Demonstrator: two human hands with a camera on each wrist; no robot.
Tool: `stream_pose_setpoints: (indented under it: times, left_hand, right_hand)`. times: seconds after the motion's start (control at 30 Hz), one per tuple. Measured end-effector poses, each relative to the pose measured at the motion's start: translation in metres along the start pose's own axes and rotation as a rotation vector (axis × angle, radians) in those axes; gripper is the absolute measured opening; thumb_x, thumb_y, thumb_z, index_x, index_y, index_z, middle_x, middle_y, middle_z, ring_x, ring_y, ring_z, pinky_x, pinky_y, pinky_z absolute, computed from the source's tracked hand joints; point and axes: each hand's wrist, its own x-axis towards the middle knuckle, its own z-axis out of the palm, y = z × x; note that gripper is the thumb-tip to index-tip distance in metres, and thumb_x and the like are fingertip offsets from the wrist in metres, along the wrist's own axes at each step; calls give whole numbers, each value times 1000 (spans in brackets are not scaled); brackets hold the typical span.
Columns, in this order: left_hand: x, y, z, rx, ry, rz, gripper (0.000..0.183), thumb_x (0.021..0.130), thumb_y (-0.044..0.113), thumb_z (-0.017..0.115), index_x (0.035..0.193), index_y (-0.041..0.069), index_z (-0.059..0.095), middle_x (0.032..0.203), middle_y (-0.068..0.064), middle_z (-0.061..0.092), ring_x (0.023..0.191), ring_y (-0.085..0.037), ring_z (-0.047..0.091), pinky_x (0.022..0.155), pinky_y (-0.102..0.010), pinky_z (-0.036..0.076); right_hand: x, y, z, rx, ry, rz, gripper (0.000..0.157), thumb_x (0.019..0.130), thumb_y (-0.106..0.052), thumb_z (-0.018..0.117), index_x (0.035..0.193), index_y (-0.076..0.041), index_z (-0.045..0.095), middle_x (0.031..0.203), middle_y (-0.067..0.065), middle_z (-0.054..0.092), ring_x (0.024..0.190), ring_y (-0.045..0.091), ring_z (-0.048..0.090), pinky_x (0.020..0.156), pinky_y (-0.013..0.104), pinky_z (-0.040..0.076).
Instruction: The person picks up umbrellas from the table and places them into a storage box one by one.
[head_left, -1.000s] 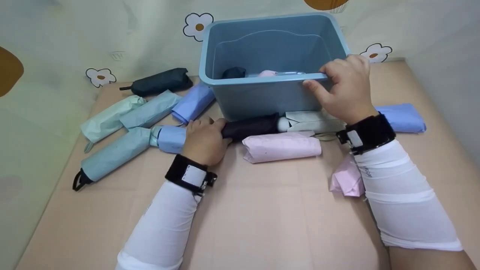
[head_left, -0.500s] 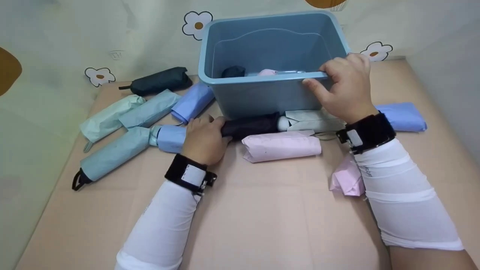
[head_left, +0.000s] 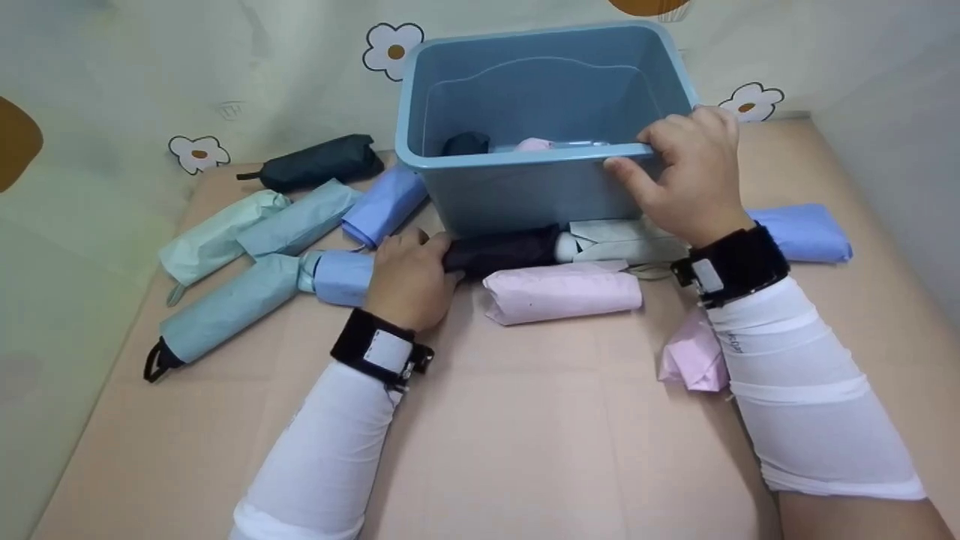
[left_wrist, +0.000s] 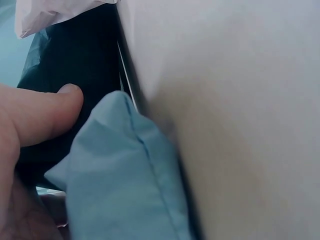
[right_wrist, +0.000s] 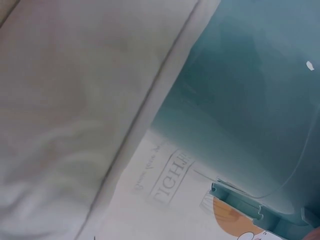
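My left hand (head_left: 411, 285) grips the left end of a black folded umbrella (head_left: 506, 253) lying along the bin's front. In the left wrist view the thumb (left_wrist: 52, 111) lies across its dark cloth (left_wrist: 82, 65), and a light blue umbrella (left_wrist: 125, 170) is close by. My right hand (head_left: 694, 180) holds the front right rim of a blue plastic bin (head_left: 525, 196), thumb outside; its other fingertips are hidden. A dark bundle (head_left: 466, 143) and a pink one (head_left: 535, 144) show inside the bin. A pink umbrella (head_left: 566, 292) lies just in front of the black one.
Several folded umbrellas lie left of the bin, including a dark green one (head_left: 322, 163) and a teal one (head_left: 232, 307). A pale umbrella (head_left: 626, 240) touches the bin's front. Right of it are a blue umbrella (head_left: 802, 232) and a pink one (head_left: 694, 356), partly behind my sleeve.
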Motion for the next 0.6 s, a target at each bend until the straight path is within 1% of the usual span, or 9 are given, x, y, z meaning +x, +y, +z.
stream_pose_setpoints:
  times: [0.13,0.4,0.6]
  left_hand:
    - [0,1,0,4,0,9,43,99,29,71,136,8,66,119,-19,62,114,-38,55,107,-53,40]
    - [-1,1,-1,4,-12,13,45,99,29,72,138,8,64,121,-20,62,114,-40,56,103,-53,42]
    - [-1,1,-2,-10,-29,10,43,101,25,69,137,4,63,124,-22,67,122,-39,59,113,-54,40]
  right_hand:
    - [-2,1,0,4,2,10,49,94,-44,75,88,3,66,79,20,65,85,39,45,106,60,26]
    - [-2,4,0,-7,6,-23,53,94,-49,72,87,3,65,78,21,64,84,41,45,102,62,27]
    - [0,1,0,7,3,-8,51,94,-46,74,88,4,66,78,20,65,85,40,45,105,61,26]
